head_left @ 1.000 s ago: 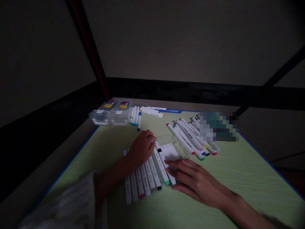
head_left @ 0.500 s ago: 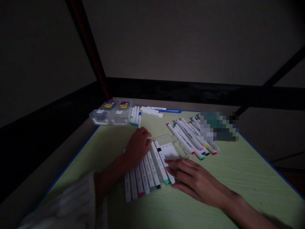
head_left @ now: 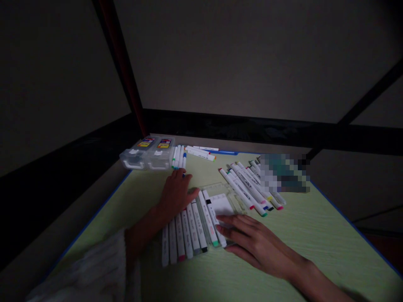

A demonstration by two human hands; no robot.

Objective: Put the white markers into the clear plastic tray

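My left hand (head_left: 176,191) reaches over the upper part of a row of white markers (head_left: 185,235), its thumb spread away from the fingers. Its fingertips are at the near end of a blue-tipped marker (head_left: 184,158); no grip on it shows. My right hand (head_left: 252,239) lies with fingers stretched out, fingertips against a white marker with a black band (head_left: 210,209). That marker lies beside a green-tipped marker (head_left: 208,222) in a clear plastic case (head_left: 212,186), which is open. A white insert (head_left: 222,205) shows inside the case.
Two clear cases with handles (head_left: 157,158) stand at the back left. Several markers (head_left: 200,153) lie beside them, near a blue strip (head_left: 228,152). A pile of markers (head_left: 248,182) lies right of centre, partly behind a pixelated patch. All rest on a green table (head_left: 239,277).
My left hand has moved left and away from the open case, towards the blue-tipped marker, with its thumb more spread. My right hand stays by the case. The view has tilted slightly.
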